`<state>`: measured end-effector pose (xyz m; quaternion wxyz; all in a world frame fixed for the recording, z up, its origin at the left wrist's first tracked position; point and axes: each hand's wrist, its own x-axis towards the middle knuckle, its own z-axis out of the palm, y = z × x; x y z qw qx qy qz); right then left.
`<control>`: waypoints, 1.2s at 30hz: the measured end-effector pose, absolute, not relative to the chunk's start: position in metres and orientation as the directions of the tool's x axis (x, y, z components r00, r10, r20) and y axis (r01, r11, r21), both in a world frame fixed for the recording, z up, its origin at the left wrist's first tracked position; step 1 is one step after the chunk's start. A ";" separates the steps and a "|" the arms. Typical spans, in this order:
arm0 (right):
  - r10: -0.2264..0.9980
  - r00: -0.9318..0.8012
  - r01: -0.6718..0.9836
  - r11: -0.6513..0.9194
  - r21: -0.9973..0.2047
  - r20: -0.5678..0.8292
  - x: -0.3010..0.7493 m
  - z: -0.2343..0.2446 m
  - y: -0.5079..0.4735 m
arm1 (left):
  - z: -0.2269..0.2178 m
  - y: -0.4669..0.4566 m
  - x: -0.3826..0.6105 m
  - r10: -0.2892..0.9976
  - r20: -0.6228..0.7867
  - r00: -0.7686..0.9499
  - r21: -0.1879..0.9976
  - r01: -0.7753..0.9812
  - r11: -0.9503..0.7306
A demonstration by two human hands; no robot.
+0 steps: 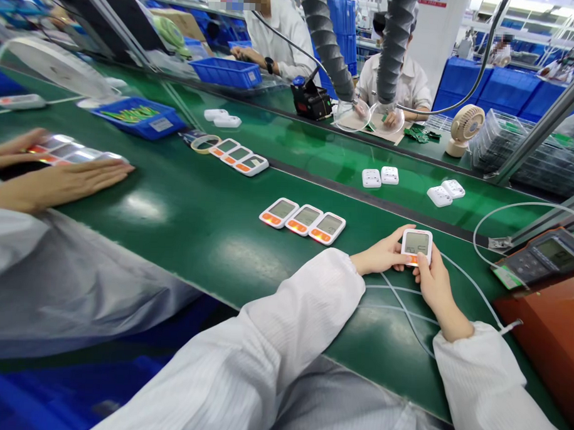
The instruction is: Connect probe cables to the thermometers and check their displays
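Between my two hands is a small white digital meter (416, 244) with a grey screen and a lit orange strip along its bottom. My left hand (384, 251) grips its left edge. My right hand (434, 280) holds the lower right side, the thumb resting on the front near the orange strip. Left of my hands, a row of three like meters (304, 220) lies face up on the green bench (211, 237), their orange strips glowing. Thin clear tubing (406, 310) runs across the bench beneath my wrists.
At right, a handheld gauge (544, 255) rests by an orange case (546, 331). More meters (239, 157) and white units (380, 177) lie farther back. A co-worker's hands (81, 179) cover several meters at left. A blue tray (140, 117) and a small fan (465, 128) stand beyond.
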<state>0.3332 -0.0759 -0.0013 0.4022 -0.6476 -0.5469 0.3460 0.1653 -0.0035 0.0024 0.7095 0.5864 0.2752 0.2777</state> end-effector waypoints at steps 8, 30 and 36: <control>0.987 0.160 0.428 -0.070 -0.901 -0.001 0.332 -0.001 -0.077 | 0.003 -0.005 0.164 0.722 -0.040 0.691 0.989 -0.077 0.128; 0.913 0.268 0.865 -0.088 -0.493 0.307 0.390 -0.005 -0.058 | 0.015 -0.006 0.165 0.722 -0.218 0.657 0.959 0.282 0.032; 0.852 0.170 0.900 0.070 -0.430 0.495 0.381 0.007 -0.070 | 0.026 -0.009 0.155 0.446 -0.325 0.834 0.921 0.387 -0.051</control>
